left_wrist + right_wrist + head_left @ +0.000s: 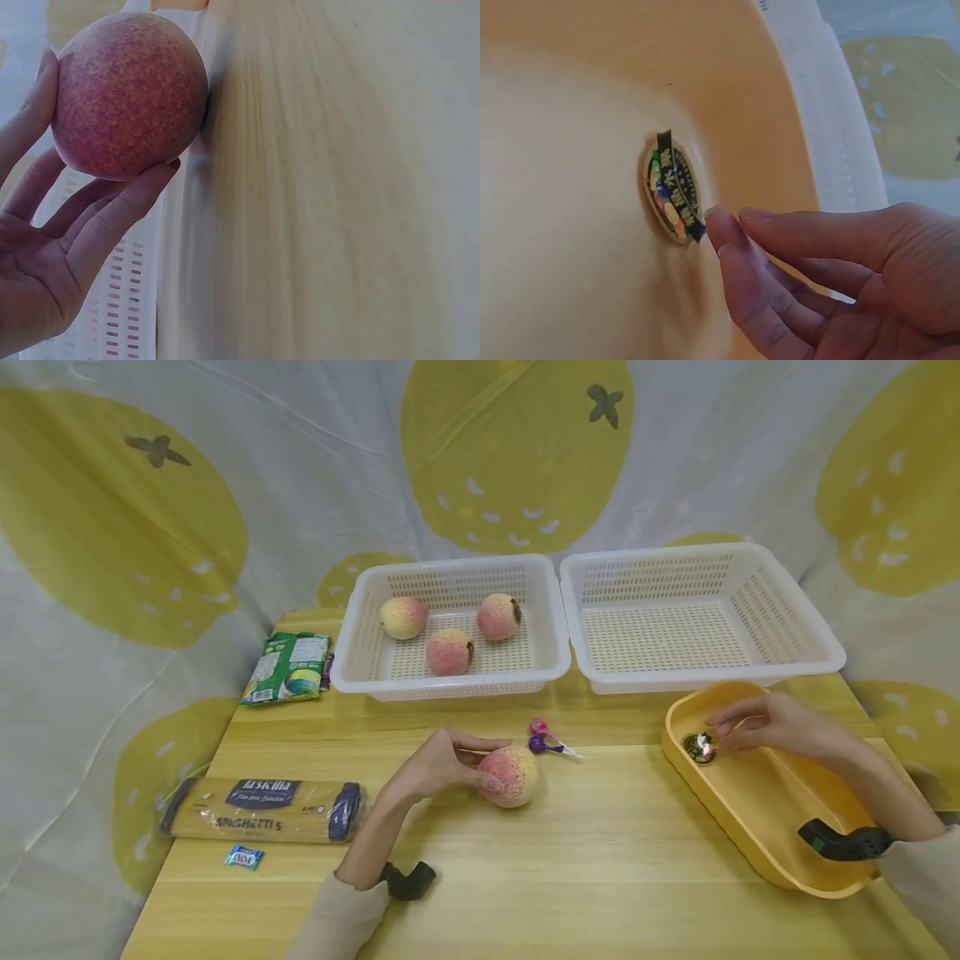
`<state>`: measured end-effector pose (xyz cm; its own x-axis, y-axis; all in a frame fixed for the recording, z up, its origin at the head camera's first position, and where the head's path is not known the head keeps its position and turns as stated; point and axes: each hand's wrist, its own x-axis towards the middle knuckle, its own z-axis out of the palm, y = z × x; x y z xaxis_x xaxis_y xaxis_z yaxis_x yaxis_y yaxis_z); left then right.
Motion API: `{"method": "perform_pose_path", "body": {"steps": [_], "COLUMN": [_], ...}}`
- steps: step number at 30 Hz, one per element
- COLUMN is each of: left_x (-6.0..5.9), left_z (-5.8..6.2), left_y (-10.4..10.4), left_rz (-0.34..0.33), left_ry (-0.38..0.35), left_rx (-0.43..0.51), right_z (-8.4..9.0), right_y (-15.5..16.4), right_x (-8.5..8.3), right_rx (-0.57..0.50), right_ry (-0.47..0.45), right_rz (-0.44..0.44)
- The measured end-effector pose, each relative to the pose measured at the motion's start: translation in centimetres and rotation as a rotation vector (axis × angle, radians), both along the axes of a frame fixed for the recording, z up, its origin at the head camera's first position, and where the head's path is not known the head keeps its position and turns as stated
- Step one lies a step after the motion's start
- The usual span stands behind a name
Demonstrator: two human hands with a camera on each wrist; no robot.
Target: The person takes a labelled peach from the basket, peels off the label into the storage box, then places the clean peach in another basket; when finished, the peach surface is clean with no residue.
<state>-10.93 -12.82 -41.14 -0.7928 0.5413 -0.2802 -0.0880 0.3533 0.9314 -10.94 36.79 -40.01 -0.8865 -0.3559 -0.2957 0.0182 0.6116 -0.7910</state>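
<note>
My left hand (438, 768) grips a pink-and-yellow peach (513, 777) over the middle of the table. In the left wrist view the thumb lies on one side of the peach (131, 94) and the fingers curve under the other. My right hand (772, 722) reaches into the far end of a yellow-orange tub (787, 793), its fingers loosely bent with nothing between them. Just beyond its fingertips in the right wrist view, an oval dark-and-gold label (673, 191) with colourful print lies on the tub's inner surface.
A white basket (450, 687) with three more peaches stands at the back, beside a second white basket (705, 681). Two lollipops (538, 739) lie near the left hand. At left are a spaghetti pack (262, 810), a small blue packet (243, 857) and a green bag (288, 667).
</note>
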Motion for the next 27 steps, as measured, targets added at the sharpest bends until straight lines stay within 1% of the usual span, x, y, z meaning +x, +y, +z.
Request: {"method": "perform_pose_path", "body": {"steps": [5, 7, 9, 13, 15, 17, 19, 21, 23, 24, 25, 27], "left_x": [0.0, 0.0, 0.0, 0.1, 0.2, 0.2, 0.1, 0.0, -0.3, -0.5, -0.8, -1.3], "left_z": [-0.1, -0.2, -0.3, -0.2, -0.1, 0.0, 0.1, 0.6, 1.4, 1.9, 2.5, 3.6], "left_y": [0.0, 0.0, -0.1, -0.1, -0.1, -0.1, -0.1, -0.1, 0.0, 0.2, 0.4, 1.2], "left_rz": [-0.012, -0.012, -0.013, -0.007, -0.011, -0.021, -0.049, -0.077, -0.102, -0.114, -0.120, -0.116], "left_ry": [0.009, 0.008, 0.008, 0.000, -0.001, 0.004, 0.028, 0.057, 0.089, 0.106, 0.126, 0.176], "left_rx": [0.011, 0.012, 0.012, 0.009, 0.010, 0.008, 0.019, 0.035, 0.057, 0.079, 0.097, 0.134], "right_z": [-0.3, -0.3, 0.0, 1.5, 2.5, 3.6, 4.4, 4.8, 4.9, 4.8, 4.7, 4.4], "right_y": [0.4, 0.7, 1.2, 2.9, 4.1, 5.2, 6.1, 6.9, 7.6, 7.9, 8.2, 8.8], "right_x": [0.0, 0.1, 0.3, 0.5, 0.6, 0.5, 0.4, 0.1, -0.3, -0.5, -0.7, -1.3], "right_rx": [0.007, -0.006, -0.030, -0.054, -0.030, -0.027, -0.047, -0.069, -0.085, -0.075, -0.067, -0.058], "right_ry": [0.031, 0.049, 0.064, 0.059, 0.073, 0.118, 0.213, 0.309, 0.389, 0.402, 0.386, 0.312], "right_rz": [0.006, 0.009, 0.035, 0.111, 0.111, 0.054, -0.055, -0.171, -0.253, -0.277, -0.286, -0.272]}}
